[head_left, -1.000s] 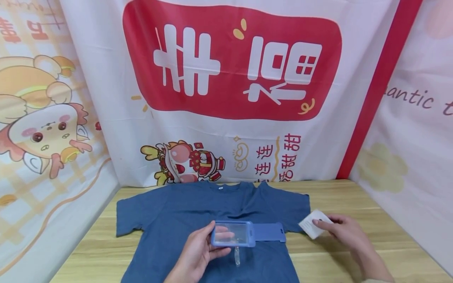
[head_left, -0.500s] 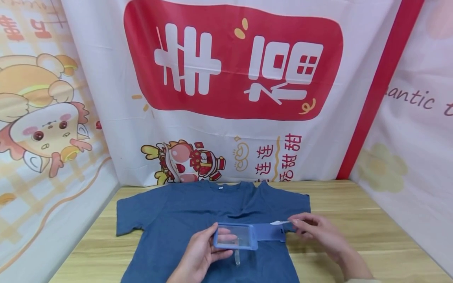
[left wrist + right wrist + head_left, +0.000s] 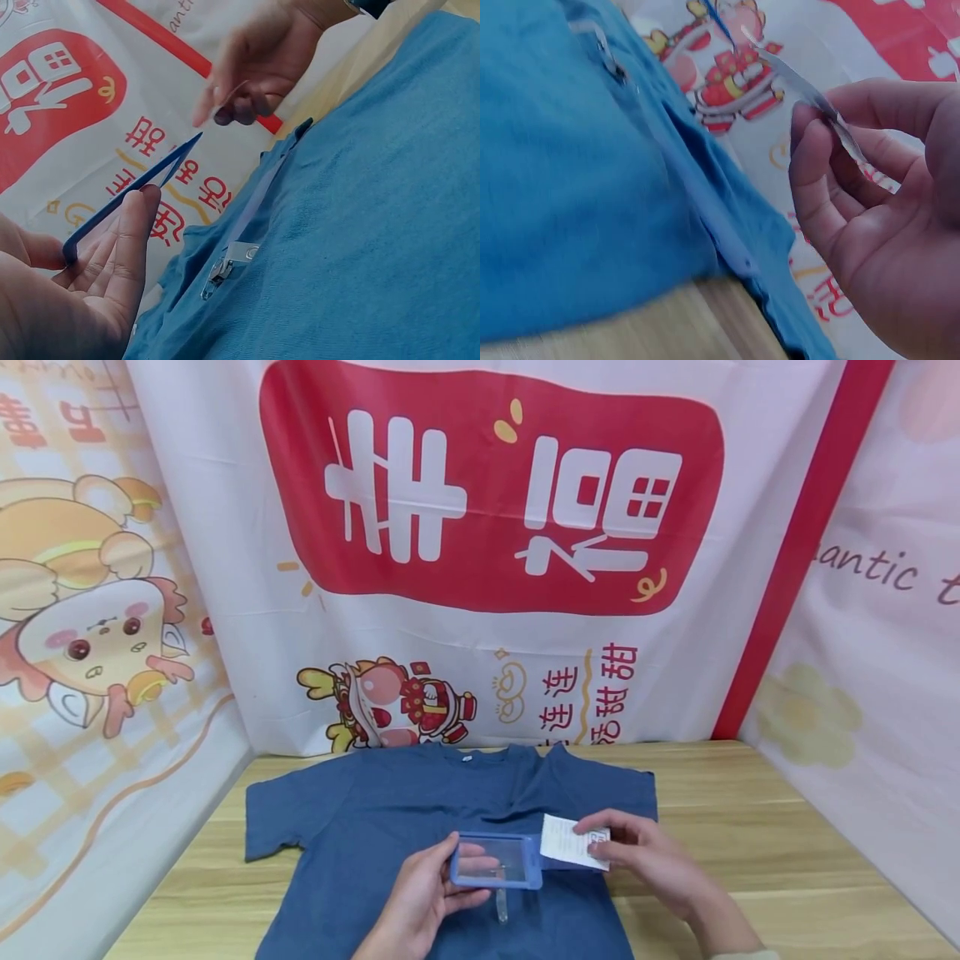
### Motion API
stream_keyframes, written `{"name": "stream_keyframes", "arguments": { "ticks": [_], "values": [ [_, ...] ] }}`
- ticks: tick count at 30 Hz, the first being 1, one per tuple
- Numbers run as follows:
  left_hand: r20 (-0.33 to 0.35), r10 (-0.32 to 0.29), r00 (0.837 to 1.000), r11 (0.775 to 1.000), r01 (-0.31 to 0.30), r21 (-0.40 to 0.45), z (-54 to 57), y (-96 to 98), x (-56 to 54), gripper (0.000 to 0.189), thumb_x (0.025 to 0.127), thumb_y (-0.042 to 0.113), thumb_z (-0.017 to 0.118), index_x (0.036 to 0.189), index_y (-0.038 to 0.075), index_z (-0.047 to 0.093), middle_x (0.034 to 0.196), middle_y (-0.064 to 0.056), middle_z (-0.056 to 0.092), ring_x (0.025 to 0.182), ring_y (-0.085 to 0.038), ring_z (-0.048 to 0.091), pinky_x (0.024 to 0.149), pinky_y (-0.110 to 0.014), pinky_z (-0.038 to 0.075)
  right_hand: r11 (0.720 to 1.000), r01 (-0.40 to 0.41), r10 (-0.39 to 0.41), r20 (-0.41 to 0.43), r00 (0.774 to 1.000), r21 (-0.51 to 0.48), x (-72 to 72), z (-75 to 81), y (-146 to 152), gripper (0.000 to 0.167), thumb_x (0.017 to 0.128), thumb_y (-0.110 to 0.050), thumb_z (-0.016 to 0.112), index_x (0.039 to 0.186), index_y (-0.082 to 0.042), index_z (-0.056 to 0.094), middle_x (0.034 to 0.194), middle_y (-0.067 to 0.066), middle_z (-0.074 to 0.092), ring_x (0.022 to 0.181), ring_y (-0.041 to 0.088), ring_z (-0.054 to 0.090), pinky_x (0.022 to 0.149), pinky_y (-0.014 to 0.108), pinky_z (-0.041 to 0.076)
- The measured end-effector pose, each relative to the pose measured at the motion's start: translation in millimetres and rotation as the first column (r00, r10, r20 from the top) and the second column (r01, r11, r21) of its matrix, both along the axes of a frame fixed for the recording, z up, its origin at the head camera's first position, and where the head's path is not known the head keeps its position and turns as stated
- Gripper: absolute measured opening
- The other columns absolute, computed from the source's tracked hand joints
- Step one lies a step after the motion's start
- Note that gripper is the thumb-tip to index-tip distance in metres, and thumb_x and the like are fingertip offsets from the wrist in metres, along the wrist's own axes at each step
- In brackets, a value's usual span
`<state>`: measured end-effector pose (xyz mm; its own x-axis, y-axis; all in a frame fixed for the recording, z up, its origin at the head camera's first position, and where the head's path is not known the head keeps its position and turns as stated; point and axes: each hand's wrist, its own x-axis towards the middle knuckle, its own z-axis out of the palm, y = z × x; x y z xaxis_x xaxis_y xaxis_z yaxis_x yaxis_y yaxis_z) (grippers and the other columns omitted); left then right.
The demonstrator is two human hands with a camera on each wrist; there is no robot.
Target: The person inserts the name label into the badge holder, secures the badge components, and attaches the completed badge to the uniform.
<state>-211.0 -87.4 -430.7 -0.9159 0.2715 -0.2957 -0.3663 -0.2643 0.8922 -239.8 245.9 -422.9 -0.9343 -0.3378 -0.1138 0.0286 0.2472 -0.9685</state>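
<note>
I have the paper [image 3: 562,839] pinched at its right end by the thumb and fingertips of my right hand [image 3: 663,864]; it reaches out to the left of them, printed face up, with a boxed mark close to my thumb. My left hand [image 3: 420,893] grips the blue frame [image 3: 512,855] by its left end, thumb at the upper corner, the other fingers behind the clear window, where they show through. So the two things sit between my hands, end facing end: the paper lies just right of the frame, its left edge beside the frame's right end. From the head they nearly meet, yet from my right wrist I see a small gap between their tips. The frame's long axis runs left to right across me; the paper's runs much the same way, dipping slightly toward its right. My right hand is the nearer to that facing end, my left being at the far one. From my left wrist the frame's rim seems to fork at that end, though I can't tell whether a slot stands there. Below, on the shirt [image 3: 375,835] spread over the table [image 3: 757,814], lies the pale blue strip [image 3: 696,191], with the metal clip [image 3: 220,271] near it.
</note>
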Motion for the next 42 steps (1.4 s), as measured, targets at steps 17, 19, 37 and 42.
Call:
{"name": "stream_keyframes", "arguments": {
  "ticks": [17, 19, 37, 42],
  "values": [
    [-0.073, 0.016, 0.997, 1.000, -0.017, -0.011, -1.8, 9.5, 4.0, 0.055, 0.116, 0.041, 0.047, 0.142, -0.005, 0.062, 0.115, -0.009, 0.082, 0.098, -0.017, 0.080, 0.087, -0.037, 0.068, 0.991, 0.046, -0.046, -0.004, 0.999, -0.126, 11.4, 4.0, -53.0, 0.070, 0.094, -0.015, 0.085, 0.154, -0.006, 0.051, 0.098, 0.006, 0.068, 0.079, 0.020, 0.066, 0.066, 0.028, 0.056],
    [-0.069, 0.013, 0.998, 1.000, -0.014, -0.008, -2.2, 9.8, 4.1, 0.054, 0.116, 0.041, 0.047, 0.141, -0.004, 0.064, 0.113, -0.008, 0.082, 0.097, -0.016, 0.080, 0.087, -0.036, 0.068, 0.989, 0.076, -0.076, 0.000, 0.997, -0.125, 12.6, 5.6, -56.1, 0.069, 0.092, -0.013, 0.087, 0.150, -0.005, 0.052, 0.100, 0.006, 0.067, 0.078, 0.019, 0.068, 0.066, 0.028, 0.056],
    [-0.044, 0.005, 0.999, 1.000, -0.005, 0.003, -2.4, 9.7, 5.0, 0.055, 0.116, 0.041, 0.048, 0.143, -0.007, 0.060, 0.109, -0.007, 0.082, 0.093, -0.014, 0.079, 0.087, -0.035, 0.067, 0.989, 0.147, -0.146, -0.058, 0.988, 0.001, 18.4, 9.2, -73.0, 0.041, 0.088, -0.019, 0.091, 0.123, -0.005, 0.073, 0.103, 0.008, 0.067, 0.073, 0.017, 0.060, 0.061, 0.026, 0.053],
    [-0.048, 0.008, 0.999, 1.000, -0.008, 0.006, -2.9, 10.4, 3.9, 0.055, 0.117, 0.038, 0.046, 0.145, -0.009, 0.057, 0.115, -0.011, 0.081, 0.095, -0.015, 0.080, 0.087, -0.036, 0.068, 0.980, 0.199, -0.193, -0.126, 0.973, 0.030, 21.9, 11.0, -80.7, 0.041, 0.085, -0.016, 0.092, 0.121, -0.004, 0.076, 0.096, 0.007, 0.067, 0.070, 0.016, 0.057, 0.056, 0.023, 0.049]
  ]
}}
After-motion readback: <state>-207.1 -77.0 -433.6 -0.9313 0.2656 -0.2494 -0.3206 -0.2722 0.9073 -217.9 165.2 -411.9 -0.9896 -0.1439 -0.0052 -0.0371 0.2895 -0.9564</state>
